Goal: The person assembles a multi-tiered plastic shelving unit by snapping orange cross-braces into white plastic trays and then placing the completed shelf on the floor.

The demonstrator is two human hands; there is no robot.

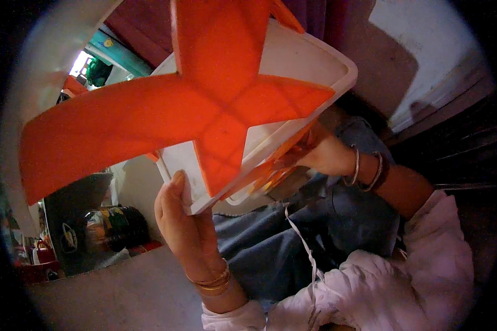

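Observation:
A large bright orange cross-shaped plastic piece (221, 113) fills the upper middle, standing in front of a white rounded-corner panel (303, 55). My left hand (179, 215) grips the panel's near lower corner, thumb on top and fingers beneath. At the panel's right edge, my right hand (328, 151) has its fingers curled in under the rim beside an orange part. Its fingertips are shadowed and partly hidden, so what they hold is unclear. Below the panel, between the hands, orange and yellow strips (273, 179) show, blurred.
My lap, in blue-grey cloth (348, 215), lies beneath the panel. A curved pale band (55, 60) rises along the left rim. Beyond it sit a dark rounded bundle (119, 229) and a red container (43, 254). A pale wall (436, 49) stands at the right.

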